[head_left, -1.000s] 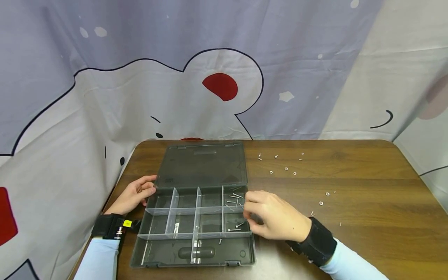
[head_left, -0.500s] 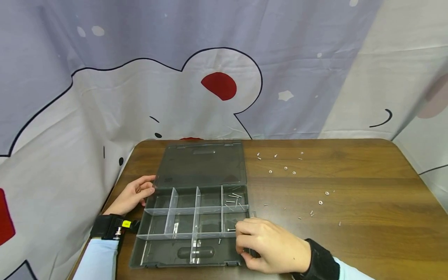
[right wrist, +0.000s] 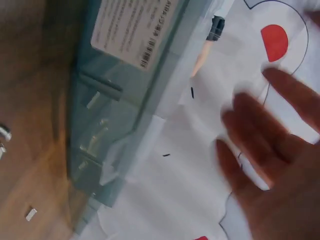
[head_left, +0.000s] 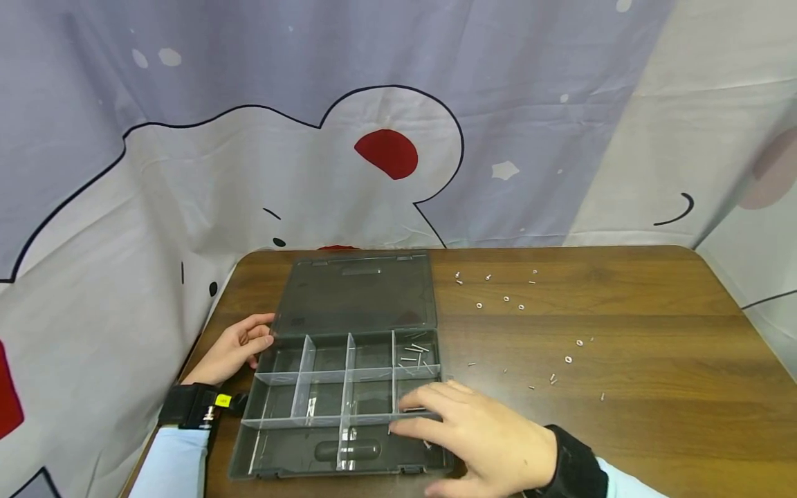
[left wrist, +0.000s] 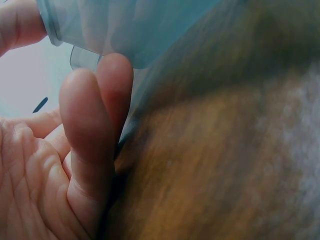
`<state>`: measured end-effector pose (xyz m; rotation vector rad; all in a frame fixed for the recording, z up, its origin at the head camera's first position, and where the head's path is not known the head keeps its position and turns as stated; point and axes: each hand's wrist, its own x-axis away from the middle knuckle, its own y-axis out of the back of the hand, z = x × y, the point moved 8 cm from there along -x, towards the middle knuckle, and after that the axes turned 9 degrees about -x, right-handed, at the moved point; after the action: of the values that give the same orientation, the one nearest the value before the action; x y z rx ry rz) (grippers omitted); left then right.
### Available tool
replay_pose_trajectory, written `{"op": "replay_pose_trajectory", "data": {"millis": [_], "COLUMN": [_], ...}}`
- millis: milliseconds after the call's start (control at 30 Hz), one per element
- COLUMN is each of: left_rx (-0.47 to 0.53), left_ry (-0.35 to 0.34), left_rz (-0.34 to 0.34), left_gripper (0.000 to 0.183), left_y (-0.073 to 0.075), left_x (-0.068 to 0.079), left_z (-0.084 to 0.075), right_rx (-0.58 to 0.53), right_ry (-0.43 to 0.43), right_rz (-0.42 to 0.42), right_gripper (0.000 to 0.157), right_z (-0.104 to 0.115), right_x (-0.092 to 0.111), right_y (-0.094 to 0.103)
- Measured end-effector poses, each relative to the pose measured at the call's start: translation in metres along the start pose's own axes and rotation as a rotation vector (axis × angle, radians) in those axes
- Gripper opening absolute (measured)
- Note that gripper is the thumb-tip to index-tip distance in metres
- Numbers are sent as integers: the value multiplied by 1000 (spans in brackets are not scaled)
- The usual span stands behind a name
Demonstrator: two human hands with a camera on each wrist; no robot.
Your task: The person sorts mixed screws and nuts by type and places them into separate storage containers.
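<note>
A grey see-through compartment box (head_left: 324,474) lies with its lid (head_left: 355,294) folded back on the table. My left hand (head_left: 230,349) touches the box's left side near the hinge, its fingers loosely bent. Over the front right corner, my right hand (head_left: 482,439) has its fingers spread and holds nothing; it partly hides the compartments below. Several screws (head_left: 418,349) lie in the back right compartment. A small screw (head_left: 427,445) is in the front right one, under my right fingers. In the right wrist view, the right hand (right wrist: 275,160) is blurred, beside the clear box wall (right wrist: 155,105).
To the right, the wooden table (head_left: 660,311) carries small white rings like nuts or washers (head_left: 569,360) and tiny screws (head_left: 553,379), scattered. More small pieces (head_left: 488,277) lie near the back edge. A printed curtain (head_left: 274,173) hangs behind the table.
My right hand has moved from the right-hand compartments towards the front right one, and its pinched fingers have spread. A small screw now shows there. My left hand stays at the box's side.
</note>
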<state>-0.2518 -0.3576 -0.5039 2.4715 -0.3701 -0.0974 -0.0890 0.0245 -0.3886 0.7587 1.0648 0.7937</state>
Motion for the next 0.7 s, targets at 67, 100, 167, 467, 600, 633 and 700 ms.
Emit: {"op": "replay_pose_trajectory", "data": {"millis": [67, 100, 167, 467, 600, 633, 700], "left_rx": [2, 3, 9, 5, 5, 6, 4], "left_ry": [3, 4, 5, 8, 8, 7, 7], "left_rz": [0, 0, 0, 1, 1, 1, 1], "left_gripper": [52, 52, 52, 52, 52, 52, 52], "left_y": [0, 0, 0, -1, -1, -1, -1], "left_x": [0, 0, 0, 0, 1, 1, 1], "left_z": [0, 0, 0, 0, -1, -1, -1], "right_rx": [30, 51, 79, 108, 114, 112, 110], "right_ry": [-21, -30, -48, -39, -58, -67, -94], "right_rz": [52, 77, 100, 97, 90, 86, 78], "right_gripper": [95, 107, 115, 104, 104, 105, 111], "right_z": [0, 0, 0, -4, -9, -11, -18], "right_x": [2, 3, 4, 7, 7, 7, 8], "right_y": [-3, -4, -4, -2, -1, 0, 2]}}
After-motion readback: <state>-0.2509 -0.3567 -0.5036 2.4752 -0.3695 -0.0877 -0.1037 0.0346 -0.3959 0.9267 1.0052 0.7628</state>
